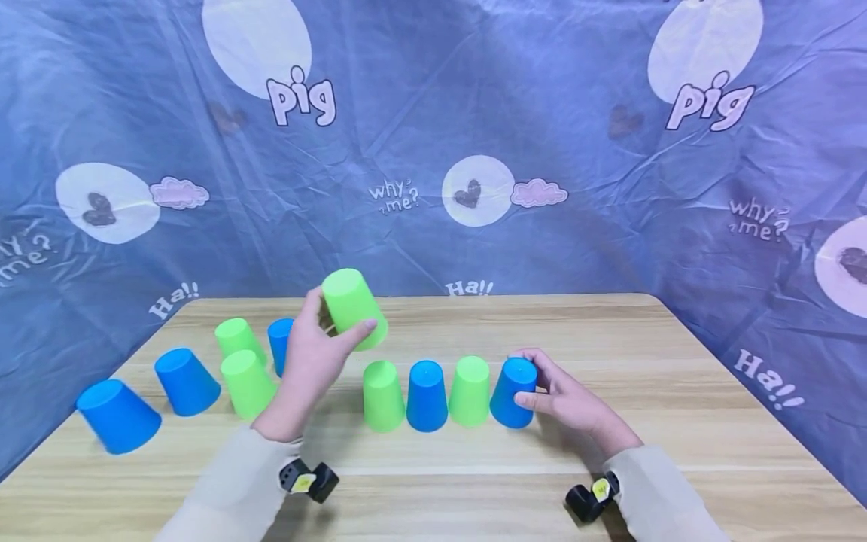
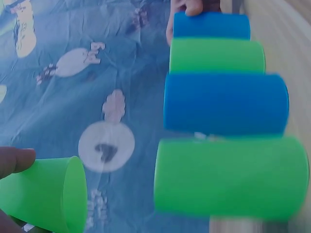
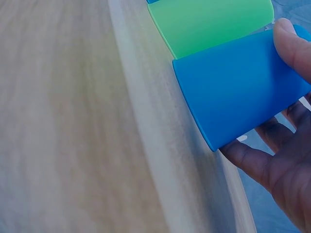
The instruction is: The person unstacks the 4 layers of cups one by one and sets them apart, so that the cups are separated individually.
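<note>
My left hand [image 1: 316,351] grips a green cup [image 1: 354,307] upside down and slightly tilted, lifted above the table. The same green cup [image 2: 41,194] shows at the lower left of the left wrist view. My right hand [image 1: 562,395] holds an upside-down blue cup [image 1: 513,395] between thumb and fingers, at the right end of a row. That row also has a green cup [image 1: 383,397] at its left end, then a blue cup [image 1: 427,397] and another green cup [image 1: 470,391]. In the right wrist view the held blue cup [image 3: 238,87] stands close beside its green neighbour.
On the left of the wooden table [image 1: 460,489] stand more inverted cups: a near blue cup [image 1: 120,418], another blue cup [image 1: 187,382], a front green cup [image 1: 247,385], a rear green cup [image 1: 238,341] and a partly hidden blue cup [image 1: 278,342]. A printed blue cloth [image 1: 420,248] hangs behind.
</note>
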`<state>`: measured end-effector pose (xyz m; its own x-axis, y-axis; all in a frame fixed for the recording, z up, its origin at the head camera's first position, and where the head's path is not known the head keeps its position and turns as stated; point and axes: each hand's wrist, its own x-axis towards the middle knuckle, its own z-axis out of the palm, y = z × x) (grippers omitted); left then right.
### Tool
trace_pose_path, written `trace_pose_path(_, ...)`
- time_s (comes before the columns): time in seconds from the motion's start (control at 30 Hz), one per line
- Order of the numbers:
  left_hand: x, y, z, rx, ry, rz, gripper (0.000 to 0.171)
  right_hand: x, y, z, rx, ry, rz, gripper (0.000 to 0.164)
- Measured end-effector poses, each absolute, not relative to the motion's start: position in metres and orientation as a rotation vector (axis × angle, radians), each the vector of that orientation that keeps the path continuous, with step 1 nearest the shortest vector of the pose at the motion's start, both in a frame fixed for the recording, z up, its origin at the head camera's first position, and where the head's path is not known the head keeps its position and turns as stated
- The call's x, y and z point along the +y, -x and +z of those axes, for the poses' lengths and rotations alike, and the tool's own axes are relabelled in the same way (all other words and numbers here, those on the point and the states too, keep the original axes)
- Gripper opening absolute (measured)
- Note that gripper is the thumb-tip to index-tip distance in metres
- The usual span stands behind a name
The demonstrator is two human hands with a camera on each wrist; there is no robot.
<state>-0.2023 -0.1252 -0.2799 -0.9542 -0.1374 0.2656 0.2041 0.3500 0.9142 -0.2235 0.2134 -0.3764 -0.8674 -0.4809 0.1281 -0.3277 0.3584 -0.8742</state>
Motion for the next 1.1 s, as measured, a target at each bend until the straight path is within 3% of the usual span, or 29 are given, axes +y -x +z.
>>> trace_pose_path(0.43,-0.173,0.188,-0.305,-2.394,-0.121,-1.569,0.073,0.214,0.224,-0.377,2.459,0.735,-1.537,0.052)
trace_pose_path(0.63,-0.183,0.192,-0.321,-2.41,-0.191,-1.548,0.07,0.217,0.225,-0.377,2.461,0.732,-1.536,0.051)
trace_pose_path(1.1,-0.199,0.198,-0.351,-2.666,-0.243,-1.442,0.079,0.216,0.227,-0.38,2.436,0.772,-1.555,0.052)
